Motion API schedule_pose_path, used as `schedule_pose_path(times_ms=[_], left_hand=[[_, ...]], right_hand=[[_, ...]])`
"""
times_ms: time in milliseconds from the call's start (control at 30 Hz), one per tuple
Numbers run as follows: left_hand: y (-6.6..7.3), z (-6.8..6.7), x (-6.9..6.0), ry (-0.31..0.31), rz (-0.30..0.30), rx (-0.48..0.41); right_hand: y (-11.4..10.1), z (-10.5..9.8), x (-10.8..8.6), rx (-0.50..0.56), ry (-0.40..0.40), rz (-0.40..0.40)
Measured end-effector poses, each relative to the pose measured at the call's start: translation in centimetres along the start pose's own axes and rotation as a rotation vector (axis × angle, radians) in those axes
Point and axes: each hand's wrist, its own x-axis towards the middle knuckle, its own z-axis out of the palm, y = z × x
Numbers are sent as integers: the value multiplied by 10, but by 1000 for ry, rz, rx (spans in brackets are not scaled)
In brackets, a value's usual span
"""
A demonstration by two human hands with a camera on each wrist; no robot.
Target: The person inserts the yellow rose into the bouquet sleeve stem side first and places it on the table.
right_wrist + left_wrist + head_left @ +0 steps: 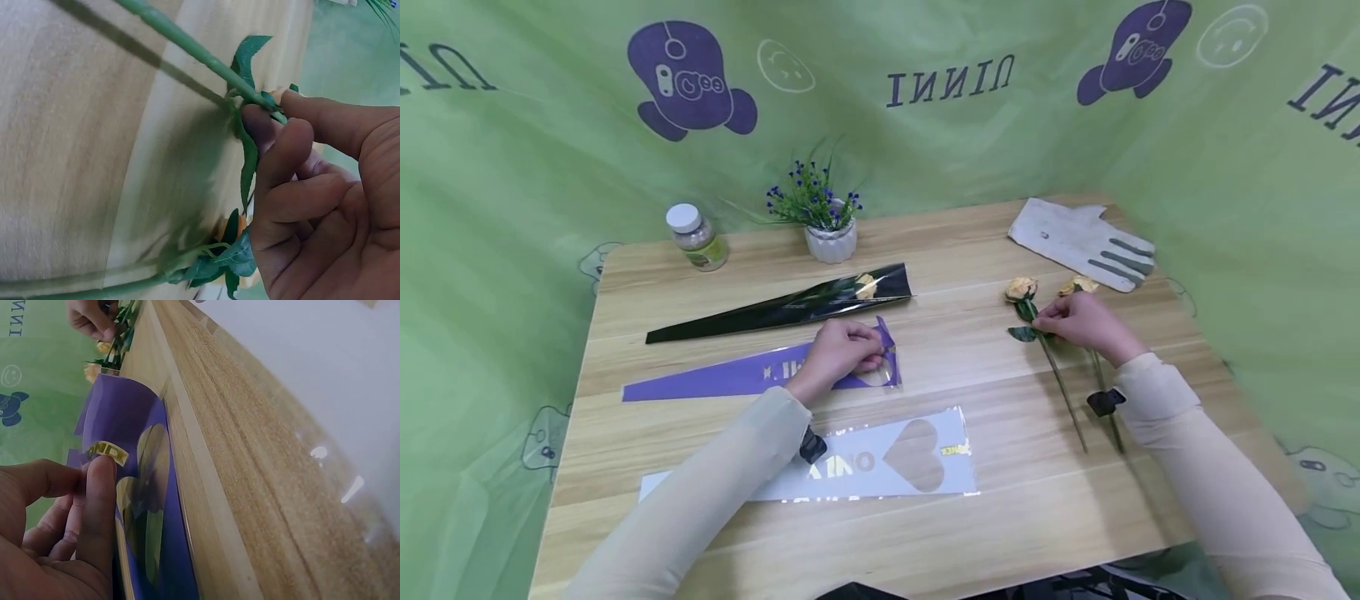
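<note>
Between thumb and fingers my left hand [842, 354] pinches the open end of a purple flower sleeve [715, 377], whose edge lifts off the table. In the left wrist view the thumb presses by gold lettering on the purple sleeve [128, 409], near a clear window. Over at the right, my right hand [1086, 323] pinches the stem of an artificial rose [1021, 289] just below its peach bloom; green leaves hang by the fingertips. A second rose [1078, 285] lies beside it, partly hidden by that hand. The right wrist view shows the held stem [187, 47] close up.
A black sleeve [775, 310] with a rose inside lies behind the purple one. Nearer me is a white sleeve [880, 467] with a heart window. Along the back stand a lidded jar [698, 237] and a potted plant [831, 242]; a glove [1086, 242] lies back right.
</note>
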Motion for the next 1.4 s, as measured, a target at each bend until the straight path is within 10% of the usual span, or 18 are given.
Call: schedule_pose_path(times_ms=[267,400,567,667,1000,1400], left_hand=[[-4,1,3,-18,23,-17],[-3,3,5,-31,13,-8],[2,7,8,-42,36,-18],[4,9,9,-44,44,-19],[1,10,3,-34,39,-22],[0,16,5,-38,26,-23]], right_hand=[[-16,-4,4,158,-105,16],[-39,-6,-11,590,-48,-31],[-80,5,-28,1280,187,-279],[-98,17,-29,1465,340,-390],[-110,45,-17,1282,717,-335],[-98,72,-7,1253,815,-295]])
